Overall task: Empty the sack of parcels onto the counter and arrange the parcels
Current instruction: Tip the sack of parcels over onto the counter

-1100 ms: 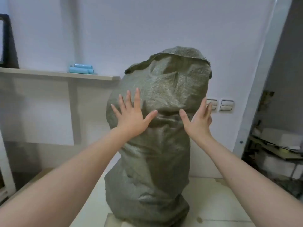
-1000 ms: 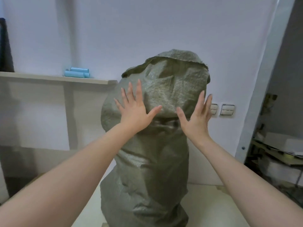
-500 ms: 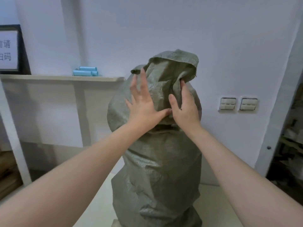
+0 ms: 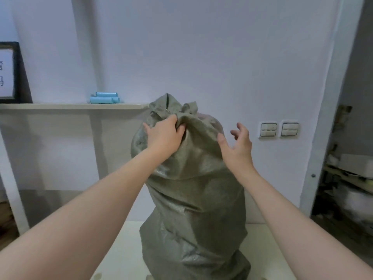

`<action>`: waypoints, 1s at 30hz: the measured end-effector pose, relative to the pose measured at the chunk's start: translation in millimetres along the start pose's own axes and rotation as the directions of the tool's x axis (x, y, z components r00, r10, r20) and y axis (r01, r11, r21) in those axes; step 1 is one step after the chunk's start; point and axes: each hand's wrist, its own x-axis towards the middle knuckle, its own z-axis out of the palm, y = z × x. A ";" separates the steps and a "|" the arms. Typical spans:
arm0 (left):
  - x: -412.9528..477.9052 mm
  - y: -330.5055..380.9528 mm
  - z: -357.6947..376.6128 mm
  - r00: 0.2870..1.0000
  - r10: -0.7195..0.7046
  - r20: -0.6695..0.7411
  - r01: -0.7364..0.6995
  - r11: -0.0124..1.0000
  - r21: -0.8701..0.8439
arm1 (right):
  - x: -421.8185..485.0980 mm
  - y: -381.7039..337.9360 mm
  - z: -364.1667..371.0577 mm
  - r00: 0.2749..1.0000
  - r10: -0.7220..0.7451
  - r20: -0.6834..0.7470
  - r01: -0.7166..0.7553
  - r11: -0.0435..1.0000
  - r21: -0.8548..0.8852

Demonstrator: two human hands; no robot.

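A tall grey-green woven sack [image 4: 193,209] stands upright on the pale counter [image 4: 125,249], bulging and full. Its top is bunched into a crumpled neck. My left hand [image 4: 164,137] is closed on that bunched fabric just below the neck. My right hand [image 4: 237,146] hovers at the sack's upper right shoulder, fingers spread and curled, its thumb touching the fabric. The parcels are hidden inside the sack.
A shelf [image 4: 70,106] runs along the wall at left with light blue rolls [image 4: 105,98] and a framed sign [image 4: 9,72]. Two wall switches [image 4: 279,129] sit right of the sack. Cluttered shelving [image 4: 347,174] fills the right edge.
The sack's open top flap has been gathered into a bunch. My left hand went from flat on the sack to gripping the neck. My right hand came off the fabric and moved right.
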 end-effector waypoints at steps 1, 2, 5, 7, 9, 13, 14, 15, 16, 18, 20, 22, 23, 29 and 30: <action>-0.7 -4.8 -1.1 0.999 -0.030 -0.036 0.029 0.999 -0.039 | -4.1 6.4 -0.6 0.993 0.121 0.015 -0.119 0.990 -0.079; -2.4 -7.7 -1.5 0.997 -0.047 -0.064 0.042 0.996 -0.075 | -8.0 14.5 -0.9 0.969 0.244 0.041 -0.235 0.959 -0.156; -13.4 -16.9 -3.2 0.986 -0.095 -0.135 0.061 0.970 -0.237 | -26.5 30.2 4.3 0.876 0.461 0.143 -0.437 0.883 -0.174; -16.4 -24.4 -5.3 0.987 -0.121 -0.103 0.088 0.957 -0.277 | -35.2 32.2 12.2 0.836 0.514 0.194 -0.503 0.858 -0.104; -16.3 -36.1 -6.1 0.993 -0.067 -0.099 0.047 0.979 -0.197 | -39.2 31.9 22.3 0.835 0.516 0.189 -0.508 0.856 -0.094; -27.9 -58.3 -16.0 0.970 -0.205 -0.131 0.188 0.973 -0.131 | -42.1 36.1 42.5 0.873 0.471 0.128 -0.459 0.881 -0.115; -31.4 -61.7 -18.3 0.955 -0.268 -0.128 0.260 0.963 -0.071 | -42.0 37.7 47.0 0.877 0.465 0.120 -0.450 0.883 -0.134; -33.4 -64.8 -20.7 0.942 -0.319 -0.107 0.316 0.948 -0.045 | -43.6 35.8 50.7 0.880 0.461 0.117 -0.443 0.884 -0.149; -35.1 -65.5 -26.3 0.934 -0.350 -0.070 0.346 0.936 -0.063 | -46.2 32.2 53.6 0.879 0.460 0.125 -0.443 0.885 -0.143; -34.7 -68.3 -31.4 0.927 -0.374 0.027 0.374 0.917 -0.138 | -51.4 29.7 58.2 0.878 0.451 0.159 -0.445 0.892 -0.071; -35.1 -73.5 -30.1 0.925 -0.355 0.134 0.375 0.911 -0.173 | -57.5 27.7 58.5 0.887 0.437 0.150 -0.442 0.897 -0.005; -41.0 -76.0 -27.8 0.935 -0.319 0.157 0.347 0.915 -0.207 | -64.3 21.3 56.3 0.888 0.445 0.116 -0.455 0.886 0.086; -45.3 -74.6 -27.5 0.938 -0.315 0.143 0.341 0.910 -0.235 | -66.8 20.4 55.9 0.886 0.453 0.097 -0.463 0.876 0.137; -59.4 -54.9 -36.6 0.939 -0.313 0.141 0.341 0.901 -0.268 | -72.2 8.8 48.7 0.851 0.524 -0.040 -0.451 0.768 0.455; -60.5 -52.3 -37.5 0.940 -0.320 0.118 0.341 0.900 -0.271 | -71.5 3.9 45.3 0.850 0.526 -0.046 -0.433 0.745 0.508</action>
